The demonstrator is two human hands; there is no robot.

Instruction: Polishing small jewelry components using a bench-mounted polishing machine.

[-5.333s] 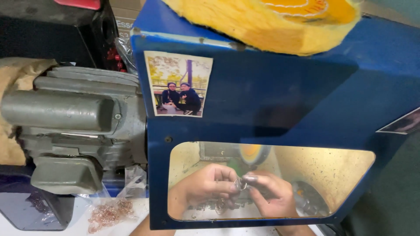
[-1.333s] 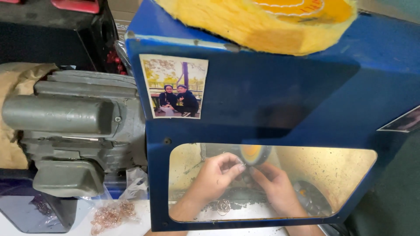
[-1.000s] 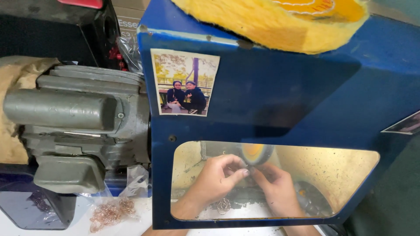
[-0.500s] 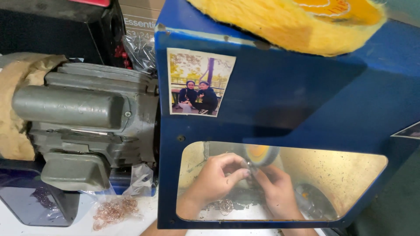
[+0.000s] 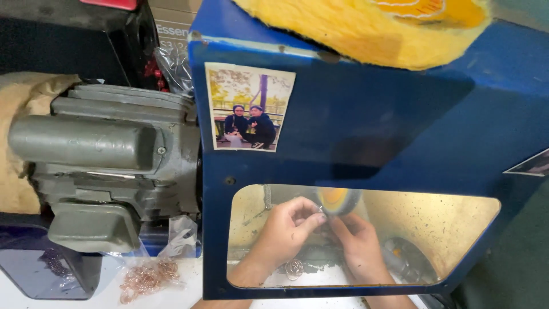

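Two hands inside blue hood [image 5: 366, 131] | left hand [image 5: 284, 232] and right hand [image 5: 360, 246] pinch small metal ring [image 5: 321, 212] against buffing wheel [image 5: 338, 199] | polishing under way | next calls for steady grip, turning ring

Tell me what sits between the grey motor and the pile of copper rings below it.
In the head view, a crumpled clear plastic bag lies between the grey motor and the copper rings; the bag's lower edge reaches the pile.
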